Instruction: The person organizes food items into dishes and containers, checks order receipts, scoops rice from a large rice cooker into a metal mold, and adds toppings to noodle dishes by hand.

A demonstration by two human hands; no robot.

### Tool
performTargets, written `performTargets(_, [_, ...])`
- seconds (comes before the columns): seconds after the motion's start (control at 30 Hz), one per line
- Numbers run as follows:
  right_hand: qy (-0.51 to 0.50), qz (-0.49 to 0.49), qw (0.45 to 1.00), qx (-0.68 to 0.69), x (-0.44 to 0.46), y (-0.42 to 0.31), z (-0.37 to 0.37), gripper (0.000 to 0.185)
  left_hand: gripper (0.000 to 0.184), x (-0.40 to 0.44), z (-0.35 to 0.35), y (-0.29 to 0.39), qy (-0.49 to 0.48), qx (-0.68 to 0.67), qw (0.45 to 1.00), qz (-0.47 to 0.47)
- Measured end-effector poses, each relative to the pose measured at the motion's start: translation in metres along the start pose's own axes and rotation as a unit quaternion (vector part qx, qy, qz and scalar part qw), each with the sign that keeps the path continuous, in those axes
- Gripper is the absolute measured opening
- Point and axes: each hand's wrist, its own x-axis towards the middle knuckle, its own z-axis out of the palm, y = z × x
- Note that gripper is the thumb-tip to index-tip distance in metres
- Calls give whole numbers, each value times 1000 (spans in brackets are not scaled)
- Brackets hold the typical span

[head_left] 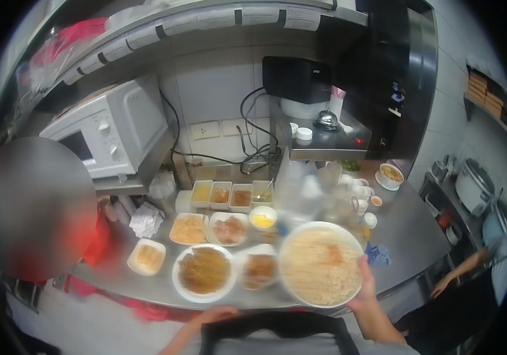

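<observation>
clasping the big bowl (312, 225) at its side, right hand (367, 286) snug; likely heavy, best cradled underneath; left hand (220, 313) grip unclear.

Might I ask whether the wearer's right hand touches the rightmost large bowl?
Touching: the head view shows the right hand gripping the large bowl by its rim.

Moderate, even light — fisheye-bowed counter (414, 236), black corners, heavy round blur at left.
</observation>
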Motion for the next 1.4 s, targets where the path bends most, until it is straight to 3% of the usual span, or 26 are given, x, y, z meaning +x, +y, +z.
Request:
performTargets(0.07, [6, -31, 999, -16, -9, -19, -6, 62, 22, 7, 24, -4, 43, -123, 989, -65])
performTargets(0.13, [20, -70, 997, -31, -18, -71, -41, 62, 21, 46, 72, -3, 149, 124, 981, -30])
performTargets(0.17, [27, -89, 995, -33, -19, -83, -54, 62, 21, 52, 83, -5, 199, 248, 948, -19])
performTargets(0.2, [36, -109, 993, -32, -20, -96, -71, 62, 12, 58, 97, -7, 252, 359, 897, 59])
performTargets(0.4, [140, -207, 968, -5, -19, -155, -170, 62, 45, 79, 140, -51, 399, 521, 752, 60])
performTargets(0.5, [263, -247, 933, -12, -18, -169, -199, 67, 54, 86, 144, -65, 391, 620, 679, 37])
performTargets(0.7, [396, -318, 861, -5, -5, -183, -325, 67, 62, 77, 154, -41, 328, 621, 711, -26])
performTargets(0.83, [486, -325, 812, 4, -7, -183, -351, 65, 72, 83, 150, -51, 330, 652, 681, -39])
performTargets(0.9, [481, -337, 810, 11, -3, -179, -375, 65, 79, 84, 149, -70, 310, 675, 665, -74])
performTargets(0.93, [481, -344, 806, 6, -1, -176, -387, 66, 82, 79, 156, -37, 289, 605, 737, -82])
performTargets(0.97, [481, -350, 804, -5, -8, -181, -399, 66, 84, 79, 155, -36, 289, 562, 771, -75])
performTargets(1.03, [471, -335, 815, -29, -10, -180, -386, 65, 81, 77, 154, -25, 297, 515, 802, -49])
performTargets(1.17, [439, -276, 851, -84, -32, -171, -393, 63, 69, 71, 165, -8, 338, 488, 804, -33])
performTargets(1.23, [428, -260, 859, -103, -34, -173, -390, 64, 56, 75, 164, -15, 418, 472, 776, 39])
performTargets(1.33, [402, -257, 872, -108, -30, -176, -413, 64, 39, 86, 160, -11, 523, 220, 823, -30])
performTargets(1.4, [408, -258, 870, -101, -30, -177, -432, 62, 31, 95, 152, -25, 555, -64, 829, 30])
